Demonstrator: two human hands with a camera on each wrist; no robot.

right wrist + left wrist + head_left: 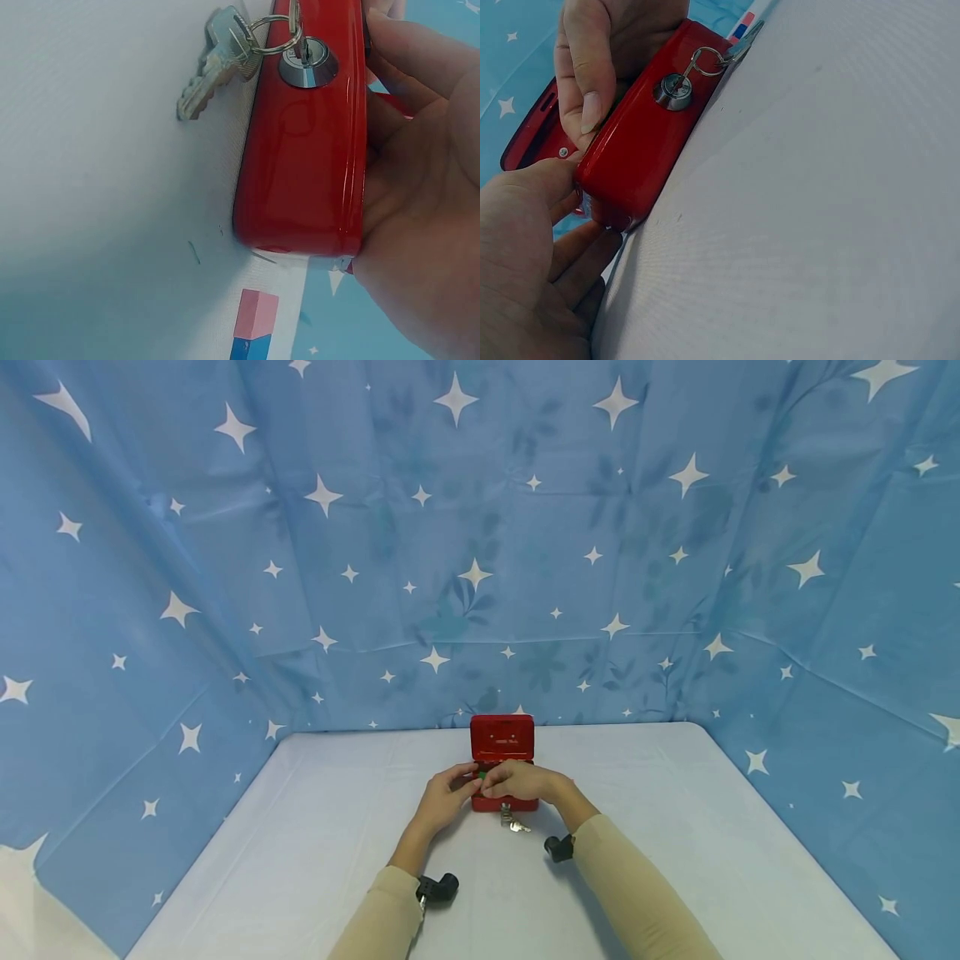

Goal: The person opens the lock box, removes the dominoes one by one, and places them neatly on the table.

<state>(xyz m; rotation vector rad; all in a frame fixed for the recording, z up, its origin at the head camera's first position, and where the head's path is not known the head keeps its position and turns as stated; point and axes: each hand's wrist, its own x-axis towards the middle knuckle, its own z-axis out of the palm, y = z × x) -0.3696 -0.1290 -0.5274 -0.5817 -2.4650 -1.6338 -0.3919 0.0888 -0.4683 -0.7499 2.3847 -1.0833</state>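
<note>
A small red cash box stands on the white table with its lid raised. In the left wrist view, a key sits in its round lock; a ring joins it to a second key lying in front. My left hand holds the left end, thumb at the rim and fingers along the outside. My right hand reaches over the box with its fingertips down inside, close to the left thumb. Some green shows by those fingertips; I cannot tell whether they hold anything. Most of the interior is hidden.
Beyond the box's right end lies a small pink, blue and white piece, hidden behind the right arm in the head view. A blue curtain with white stars surrounds the white table at the back and sides.
</note>
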